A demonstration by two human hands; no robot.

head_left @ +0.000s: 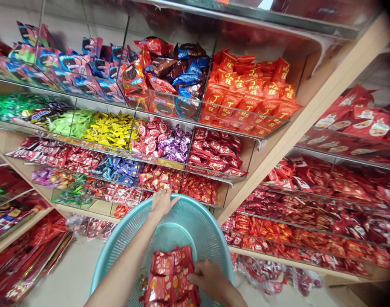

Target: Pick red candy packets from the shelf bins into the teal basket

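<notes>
My left hand (163, 202) reaches over the far rim of a round teal plastic basket (100, 260). Its thumb is spread to the right, and its fingertips lie against small red candy packets (161, 177) in a low shelf bin; they seem to hold nothing. Inside the basket, my right hand (210, 277) is closed on the right edge of a bundle of red candy packets (164, 277) with orange and gold spots. A few small wrapped pieces (143, 281) show left of the bundle, partly covered by it.
Tiered shelves with clear dividers hold orange-red snack bags (250, 94), yellow candies (111, 130) and purple candies (175, 143). A wooden upright (297, 119) separates them from more red packets (310, 217) on the right. Clear plastic bags (265, 273) lie on the floor below.
</notes>
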